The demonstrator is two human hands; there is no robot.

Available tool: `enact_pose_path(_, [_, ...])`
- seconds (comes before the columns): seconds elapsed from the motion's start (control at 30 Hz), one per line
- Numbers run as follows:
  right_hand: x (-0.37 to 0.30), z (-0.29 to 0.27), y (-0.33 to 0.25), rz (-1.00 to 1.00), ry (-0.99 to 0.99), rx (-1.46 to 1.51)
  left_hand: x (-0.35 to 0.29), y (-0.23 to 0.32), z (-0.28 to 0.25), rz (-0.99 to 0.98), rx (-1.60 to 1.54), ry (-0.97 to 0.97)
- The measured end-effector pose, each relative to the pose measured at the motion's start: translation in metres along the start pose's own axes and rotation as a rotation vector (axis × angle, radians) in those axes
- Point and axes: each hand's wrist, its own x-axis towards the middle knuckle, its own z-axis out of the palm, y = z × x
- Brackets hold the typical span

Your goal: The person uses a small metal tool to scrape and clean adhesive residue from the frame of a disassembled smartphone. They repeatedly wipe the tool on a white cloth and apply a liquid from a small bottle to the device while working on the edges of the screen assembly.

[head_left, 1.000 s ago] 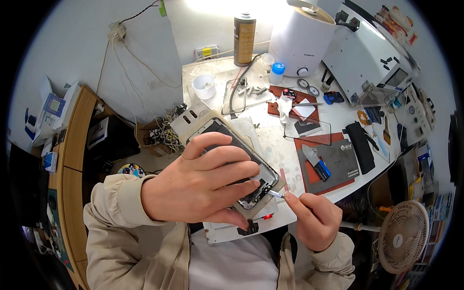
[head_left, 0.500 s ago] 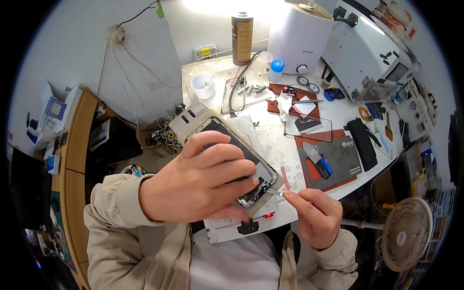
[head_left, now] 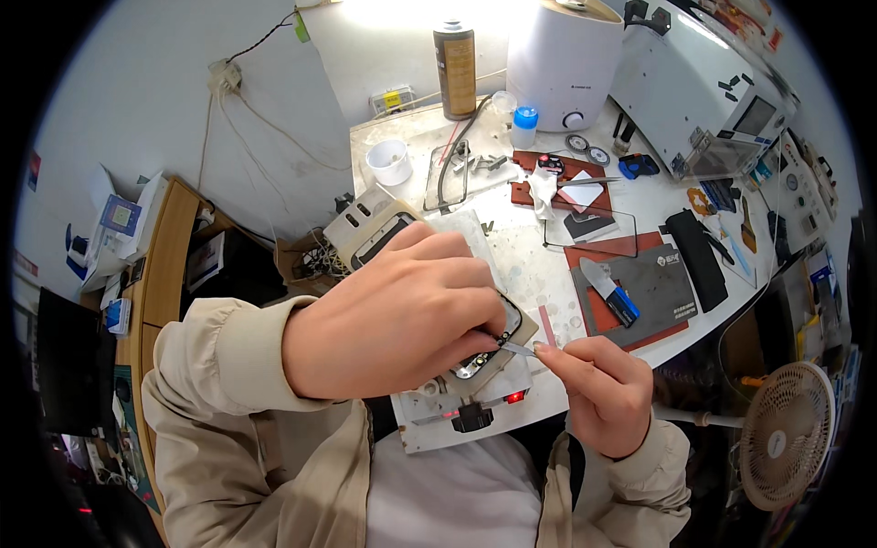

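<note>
Head-worn fisheye view — looking down from close above the workbench (head_left: 523,265).

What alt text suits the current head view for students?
The left hand covers much of an opened phone while the right hand points a metal blade at its near end. Behind, a white table holds a knife and tall can.

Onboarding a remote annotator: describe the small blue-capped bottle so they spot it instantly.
Start from the big, rounded white appliance with the round knob, at the back. A small pale bottle stands by its front left edge. Its bright blue cap sets it apart from the tall dark-and-gold can further left.
</note>
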Motion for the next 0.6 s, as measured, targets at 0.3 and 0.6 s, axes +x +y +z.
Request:
enact_pose_path(0.3, [-0.0076, -0.0008, 0.0002, -0.129, 0.023, -0.22, 0.0093, -0.0048, 0.0043, 0.022, 0.007, 0.005])
enact_pose_path(0.6, [-0.0025, -0.004, -0.0011, -0.155, -0.022, -0.223, 0.0088, -0.0067, 0.0048, 0.032, 0.006, -0.004])
